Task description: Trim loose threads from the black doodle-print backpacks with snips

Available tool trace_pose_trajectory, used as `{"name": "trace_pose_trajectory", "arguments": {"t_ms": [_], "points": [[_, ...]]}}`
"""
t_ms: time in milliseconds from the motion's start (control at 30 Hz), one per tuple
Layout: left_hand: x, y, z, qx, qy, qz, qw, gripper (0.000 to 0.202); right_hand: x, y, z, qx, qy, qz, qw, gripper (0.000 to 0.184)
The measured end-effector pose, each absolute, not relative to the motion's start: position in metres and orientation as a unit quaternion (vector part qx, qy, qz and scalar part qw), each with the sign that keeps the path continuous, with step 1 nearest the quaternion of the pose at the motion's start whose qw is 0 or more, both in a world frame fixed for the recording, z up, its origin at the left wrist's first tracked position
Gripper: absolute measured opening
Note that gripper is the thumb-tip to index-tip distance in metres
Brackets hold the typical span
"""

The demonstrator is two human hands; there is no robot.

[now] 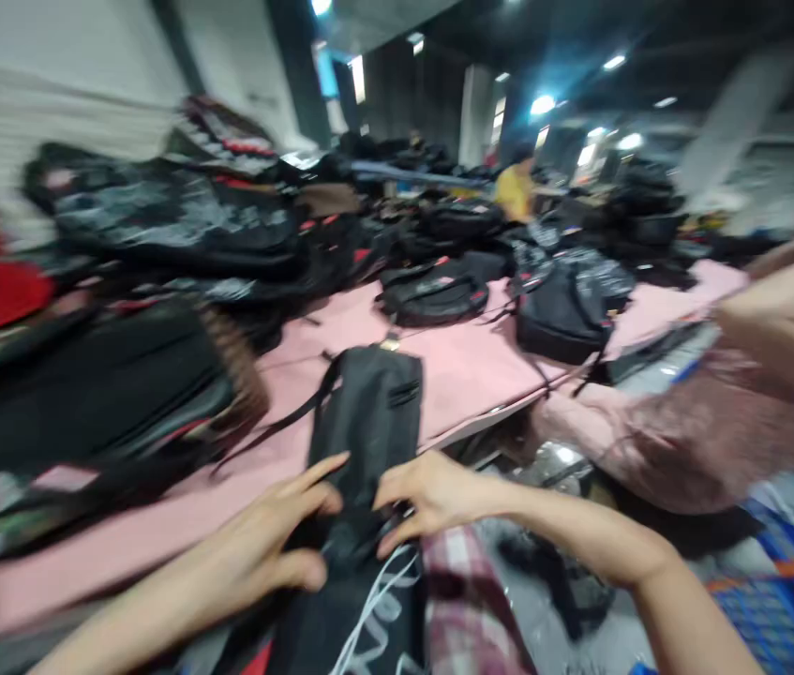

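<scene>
A black backpack point(367, 441) lies at the near edge of a pink table point(467, 366), its lower part with white markings hanging toward me. My left hand point(282, 534) grips the bag's left side, fingers curled on the fabric. My right hand point(425, 497) pinches the same bag from the right, fingers bent on the cloth. The whole picture is smeared by motion.
Piles of black backpacks point(178, 225) cover the table's left and far side; two more bags point(565, 309) lie mid-table. Another person's arm point(783, 319) reaches in at right above a pinkish bundle point(706, 441). A person in yellow point(515, 192) stands far back. Plaid cloth point(467, 600) hangs below.
</scene>
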State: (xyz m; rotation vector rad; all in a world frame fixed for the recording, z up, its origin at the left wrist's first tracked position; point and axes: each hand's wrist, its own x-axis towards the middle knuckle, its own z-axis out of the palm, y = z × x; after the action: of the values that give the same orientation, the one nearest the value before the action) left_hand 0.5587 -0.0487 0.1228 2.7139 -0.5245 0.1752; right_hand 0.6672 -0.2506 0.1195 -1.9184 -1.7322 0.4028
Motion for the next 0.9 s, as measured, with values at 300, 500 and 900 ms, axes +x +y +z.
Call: {"name": "trace_pose_trajectory", "arguments": {"t_ms": [300,500,900], "points": [[0.526,-0.079,0.08,0.947,-0.127,0.249,0.159,0.018,0.644,-0.267,0.093,-0.682,-0.711,-0.117,0.125,0.022],[0.508,-0.078,0.048,0.932,-0.137,0.309,0.131,0.022,0.632,-0.264,0.076,-0.63,-0.75,-0.16,0.126,0.025],[0.499,-0.069,0.046,0.919,-0.193,0.292,0.181,0.025,0.62,-0.269,0.075,-0.631,-0.769,-0.085,0.051,0.022]]}}
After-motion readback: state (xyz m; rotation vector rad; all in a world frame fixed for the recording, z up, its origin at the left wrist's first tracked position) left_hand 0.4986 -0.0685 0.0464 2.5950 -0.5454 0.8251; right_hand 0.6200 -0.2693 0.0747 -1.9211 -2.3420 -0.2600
